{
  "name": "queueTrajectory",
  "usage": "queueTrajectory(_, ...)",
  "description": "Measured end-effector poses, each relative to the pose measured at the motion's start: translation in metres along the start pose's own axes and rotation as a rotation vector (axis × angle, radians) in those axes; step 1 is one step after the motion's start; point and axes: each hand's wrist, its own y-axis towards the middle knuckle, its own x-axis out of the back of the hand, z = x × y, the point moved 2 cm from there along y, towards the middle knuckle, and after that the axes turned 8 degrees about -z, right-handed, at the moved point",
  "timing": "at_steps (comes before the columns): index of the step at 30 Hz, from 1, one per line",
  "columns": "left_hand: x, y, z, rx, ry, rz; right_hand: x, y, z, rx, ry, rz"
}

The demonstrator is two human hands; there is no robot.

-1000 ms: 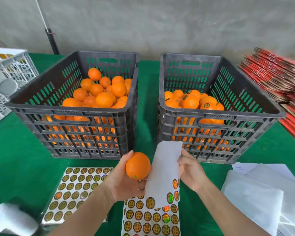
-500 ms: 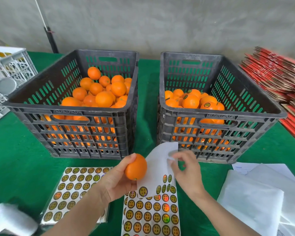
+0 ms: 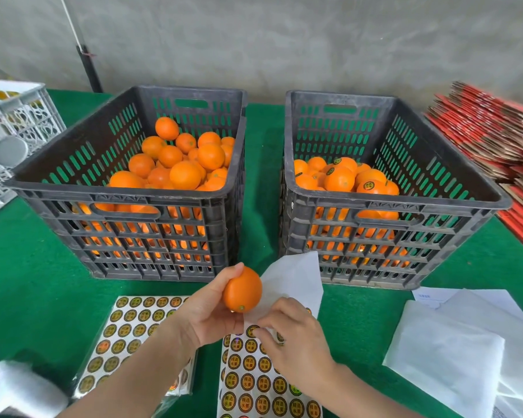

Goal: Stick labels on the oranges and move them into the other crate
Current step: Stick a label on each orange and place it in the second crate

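My left hand [image 3: 207, 315] grips an orange [image 3: 242, 289] in front of the two dark crates. My right hand [image 3: 293, 336] reaches down to the label sheet [image 3: 263, 384] just below the orange, its fingertips pinching at a round label near the sheet's upper edge. The sheet's bare white top part [image 3: 296, 280] curls up behind the orange. The left crate [image 3: 124, 194] holds several oranges with no labels showing. In the right crate [image 3: 396, 203] lie several oranges, some with round labels showing.
A second sheet of labels [image 3: 127, 330] lies on the green table at the lower left. White papers [image 3: 453, 354] lie at the lower right. Red flat cartons [image 3: 501, 137] are stacked at the far right, a white crate [image 3: 12, 131] stands at the far left.
My right hand has come down from the raised white end of the sheet to the labels. The orange in my left hand has moved slightly lower and turned.
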Motion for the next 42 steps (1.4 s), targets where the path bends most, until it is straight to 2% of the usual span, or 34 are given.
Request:
queueTrajectory(5,0.005,0.004,0.002,0.042,0.034,-0.036,-0.004,0.0,0.005,0.066,0.124,-0.021)
queueTrajectory(7,0.009,0.003,0.002,0.049,0.074,-0.034,-0.002,-0.001,0.003,-0.076,0.317,0.038)
queueTrajectory(9,0.014,0.002,0.002,0.03,0.214,-0.026,0.001,0.0,-0.001,-0.292,0.47,0.086)
queueTrajectory(12,0.023,-0.001,0.004,-0.055,0.554,-0.102,0.005,0.006,-0.01,-0.551,0.492,0.116)
queueTrajectory(14,0.03,-0.002,0.005,-0.118,0.748,-0.176,0.007,0.009,-0.014,-0.628,0.459,0.122)
queueTrajectory(16,0.029,-0.003,0.006,-0.182,0.811,-0.197,0.008,0.011,-0.015,-0.627,0.521,0.151)
queueTrajectory(17,0.027,-0.004,0.007,-0.188,0.756,-0.178,0.009,0.013,-0.013,-0.571,0.546,0.2)
queueTrajectory(20,0.016,-0.005,0.007,-0.04,0.344,-0.07,0.005,0.02,-0.005,-0.347,0.482,0.419)
queueTrajectory(22,0.005,-0.009,0.006,0.081,0.146,0.01,0.002,0.026,-0.003,-0.301,0.42,0.408)
queueTrajectory(24,-0.001,-0.01,0.004,0.118,0.073,0.11,0.004,0.033,-0.004,-0.386,0.468,0.289)
queueTrajectory(26,-0.006,-0.012,0.002,0.058,0.048,0.224,0.006,0.035,-0.009,-0.593,0.565,0.149)
queueTrajectory(28,-0.012,-0.015,0.0,-0.006,0.008,0.289,0.008,0.037,-0.013,-0.769,0.556,0.089)
queueTrajectory(30,-0.015,-0.018,0.0,-0.027,-0.072,0.289,0.012,0.039,-0.012,-0.814,0.519,0.131)
queueTrajectory(32,-0.016,-0.018,0.0,-0.02,-0.115,0.22,0.021,0.045,-0.011,-0.796,0.517,0.157)
queueTrajectory(36,-0.019,-0.018,-0.003,-0.011,-0.096,0.073,0.04,0.058,-0.021,-0.856,0.713,0.017)
queueTrajectory(38,-0.021,-0.018,-0.004,-0.02,-0.081,0.069,0.043,0.061,-0.018,-0.825,0.734,0.088)
queueTrajectory(42,-0.025,-0.019,-0.003,-0.044,-0.059,0.1,0.04,0.062,-0.008,-0.675,0.584,0.196)
